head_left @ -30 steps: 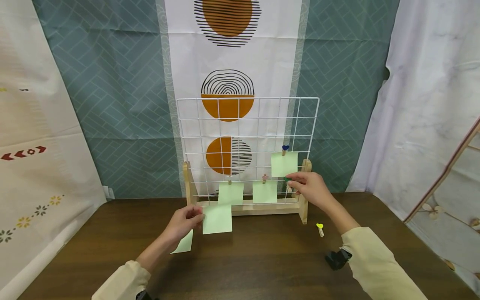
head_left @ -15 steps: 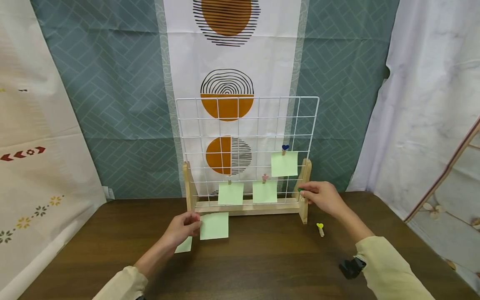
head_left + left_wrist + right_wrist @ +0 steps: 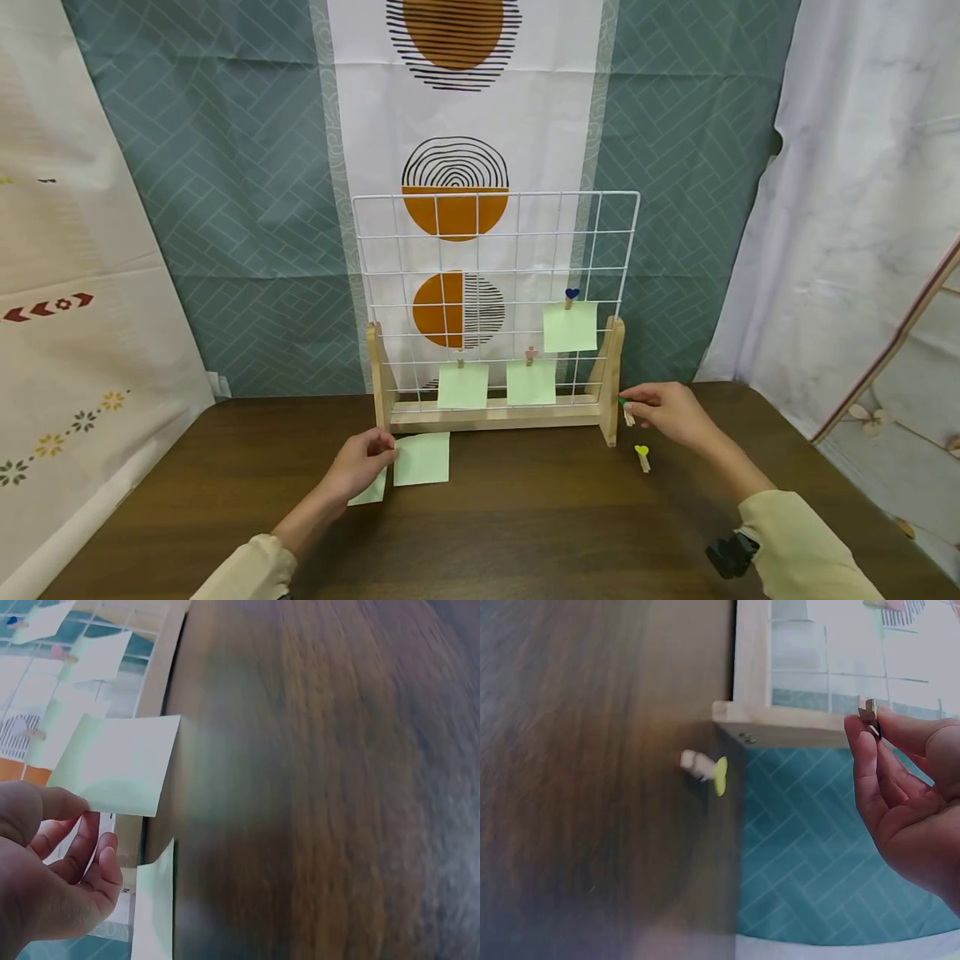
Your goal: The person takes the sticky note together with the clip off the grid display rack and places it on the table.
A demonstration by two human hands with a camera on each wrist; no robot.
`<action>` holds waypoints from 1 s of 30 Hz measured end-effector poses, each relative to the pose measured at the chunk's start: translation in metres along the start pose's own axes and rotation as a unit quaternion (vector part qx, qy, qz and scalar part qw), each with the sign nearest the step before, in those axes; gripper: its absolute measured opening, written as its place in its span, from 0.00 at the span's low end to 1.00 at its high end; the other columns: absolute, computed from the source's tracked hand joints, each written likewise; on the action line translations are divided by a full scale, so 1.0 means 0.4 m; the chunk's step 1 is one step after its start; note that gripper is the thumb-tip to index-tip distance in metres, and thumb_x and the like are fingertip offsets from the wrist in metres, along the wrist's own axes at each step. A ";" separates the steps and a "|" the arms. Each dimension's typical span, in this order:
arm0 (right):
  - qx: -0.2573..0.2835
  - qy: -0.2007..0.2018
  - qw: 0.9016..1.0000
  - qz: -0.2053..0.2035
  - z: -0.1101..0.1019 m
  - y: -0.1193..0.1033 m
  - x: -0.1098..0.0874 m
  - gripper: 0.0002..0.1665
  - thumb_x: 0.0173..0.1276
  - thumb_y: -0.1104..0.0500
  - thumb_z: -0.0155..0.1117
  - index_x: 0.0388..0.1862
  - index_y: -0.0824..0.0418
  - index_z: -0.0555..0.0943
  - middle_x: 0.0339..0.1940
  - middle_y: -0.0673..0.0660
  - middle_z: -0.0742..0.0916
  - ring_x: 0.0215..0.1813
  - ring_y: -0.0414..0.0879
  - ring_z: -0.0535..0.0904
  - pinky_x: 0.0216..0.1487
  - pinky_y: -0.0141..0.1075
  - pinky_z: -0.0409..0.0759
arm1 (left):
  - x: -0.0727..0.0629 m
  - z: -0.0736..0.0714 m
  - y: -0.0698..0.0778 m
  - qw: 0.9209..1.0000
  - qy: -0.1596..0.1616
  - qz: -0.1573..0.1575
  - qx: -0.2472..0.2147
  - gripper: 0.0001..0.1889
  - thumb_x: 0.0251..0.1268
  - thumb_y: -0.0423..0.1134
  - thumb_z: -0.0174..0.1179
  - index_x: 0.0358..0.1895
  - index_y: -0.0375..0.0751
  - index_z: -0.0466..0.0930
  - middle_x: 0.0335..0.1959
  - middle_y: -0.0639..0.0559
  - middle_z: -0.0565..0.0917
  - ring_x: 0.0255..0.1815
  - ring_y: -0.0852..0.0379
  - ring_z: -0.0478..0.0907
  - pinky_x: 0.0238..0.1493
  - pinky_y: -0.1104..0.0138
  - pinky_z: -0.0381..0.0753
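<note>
Between thumb and fingers, my left hand (image 3: 362, 462) pinches the edge of a pale green paper square (image 3: 124, 766), above the table in front of the rack. Another green sheet (image 3: 369, 490) lies on the table, partly hidden by that hand. My right hand (image 3: 671, 412) pinches a small wooden clothespin (image 3: 628, 417) with a green top, just right of the rack's wooden foot. Below it, a clothespin with a yellow heart (image 3: 643, 458) lies on the table. Three green papers hang on the white wire grid rack (image 3: 495, 271): an upper one (image 3: 570, 327) under a blue-heart clip, two lower ones (image 3: 462, 386).
The rack's wooden feet (image 3: 613, 379) stand at the back of the dark brown table (image 3: 510, 525). Behind hangs a green and white curtain (image 3: 247, 208) with orange circles. Patterned cloths flank the table on both sides.
My right hand has drawn the green clothespin off the grid, moving right and down to beside the rack's foot. My left hand has lowered the paper and shifted slightly left.
</note>
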State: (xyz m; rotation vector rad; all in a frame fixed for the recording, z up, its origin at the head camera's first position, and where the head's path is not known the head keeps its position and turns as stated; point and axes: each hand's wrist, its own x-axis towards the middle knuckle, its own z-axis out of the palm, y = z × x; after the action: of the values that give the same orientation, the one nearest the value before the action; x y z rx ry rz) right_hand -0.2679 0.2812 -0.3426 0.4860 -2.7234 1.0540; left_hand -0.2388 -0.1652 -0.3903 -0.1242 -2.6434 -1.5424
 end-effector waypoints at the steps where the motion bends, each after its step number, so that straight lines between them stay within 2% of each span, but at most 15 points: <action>1: -0.002 -0.001 1.000 0.003 0.000 0.006 -0.003 0.16 0.68 0.63 0.63 0.50 0.73 0.81 0.39 0.63 0.87 0.29 0.49 0.82 0.30 0.36 0.78 | 0.000 -0.001 -0.002 1.000 0.000 0.003 0.004 0.02 0.63 0.27 0.59 0.36 0.33 0.76 0.29 0.49 0.75 0.33 0.52 0.70 0.32 0.63 0.68; 9: -0.016 -0.013 1.000 0.019 -0.002 0.049 -0.027 0.16 0.67 0.63 0.64 0.48 0.74 0.82 0.40 0.65 0.87 0.31 0.50 0.83 0.32 0.38 0.80 | 0.000 -0.004 -0.016 0.999 0.007 0.025 0.043 0.02 0.60 0.27 0.60 0.33 0.32 0.76 0.25 0.52 0.74 0.29 0.55 0.69 0.29 0.64 0.68; 16: -0.019 -0.029 0.999 0.039 0.003 0.090 -0.043 0.15 0.66 0.66 0.63 0.47 0.76 0.81 0.40 0.68 0.86 0.33 0.53 0.84 0.32 0.41 0.82 | -0.004 -0.010 -0.022 0.996 0.008 0.043 0.075 0.03 0.58 0.24 0.60 0.33 0.33 0.77 0.26 0.52 0.76 0.30 0.55 0.71 0.32 0.64 0.71; 24: -0.039 -0.046 0.998 0.026 -0.003 0.134 -0.059 0.13 0.65 0.67 0.64 0.44 0.75 0.82 0.38 0.65 0.87 0.28 0.46 0.80 0.28 0.36 0.79 | -0.006 -0.017 -0.032 0.995 0.002 0.043 0.089 0.03 0.58 0.24 0.61 0.32 0.33 0.77 0.27 0.51 0.77 0.31 0.54 0.72 0.31 0.63 0.71; 30: -0.039 -0.075 0.996 0.027 -0.010 0.149 -0.070 0.12 0.63 0.66 0.65 0.42 0.74 0.83 0.36 0.63 0.87 0.28 0.46 0.79 0.27 0.36 0.78 | -0.005 -0.020 -0.034 0.995 0.000 0.039 0.095 0.02 0.58 0.25 0.61 0.33 0.33 0.78 0.28 0.51 0.78 0.32 0.54 0.72 0.32 0.63 0.71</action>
State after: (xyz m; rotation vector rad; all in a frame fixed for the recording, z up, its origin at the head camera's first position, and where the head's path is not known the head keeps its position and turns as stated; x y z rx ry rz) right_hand -0.2632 0.3317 -0.3845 0.4993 -2.9117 0.9546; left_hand -0.2382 -0.1790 -0.3983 -0.2113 -2.7332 -1.2601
